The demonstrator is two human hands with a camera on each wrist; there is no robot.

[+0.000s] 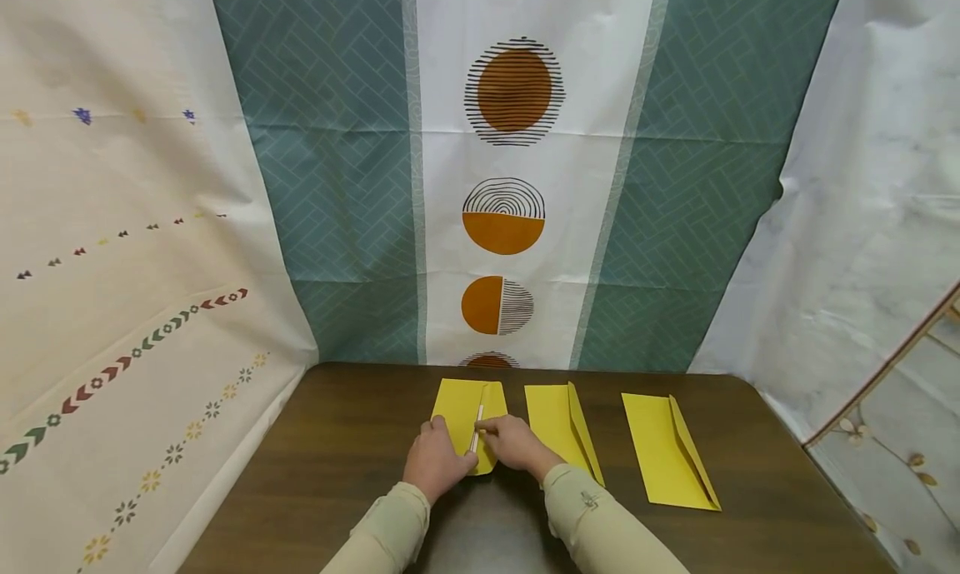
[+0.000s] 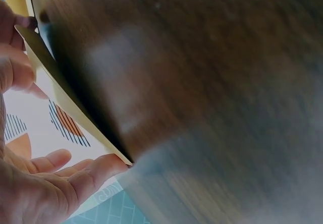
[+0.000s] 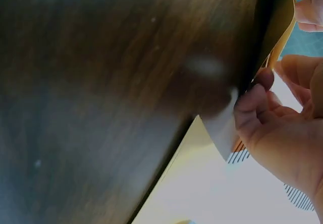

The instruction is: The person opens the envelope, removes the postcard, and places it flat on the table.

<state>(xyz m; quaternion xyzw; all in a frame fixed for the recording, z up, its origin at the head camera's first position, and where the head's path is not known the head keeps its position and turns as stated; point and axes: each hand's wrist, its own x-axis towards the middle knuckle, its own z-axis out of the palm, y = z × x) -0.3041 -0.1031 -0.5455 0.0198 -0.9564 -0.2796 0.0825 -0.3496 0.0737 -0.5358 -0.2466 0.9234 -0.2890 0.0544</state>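
A yellow envelope lies on the brown table between both hands, a thin white strip running lengthwise along it. My left hand holds the envelope by its left side, fingers at the edge and thumb reaching across toward the strip's near end. In the left wrist view the near edge of the envelope bows up between that hand's thumb and fingers. From the right, my right hand pinches the strip with thumb and fingertips. Its curled fingers partly hide the envelope in the right wrist view.
To the right lie two more yellow envelopes, one close beside my right hand and another farther right, each with its long flap raised. A patterned curtain hangs behind the table's far edge.
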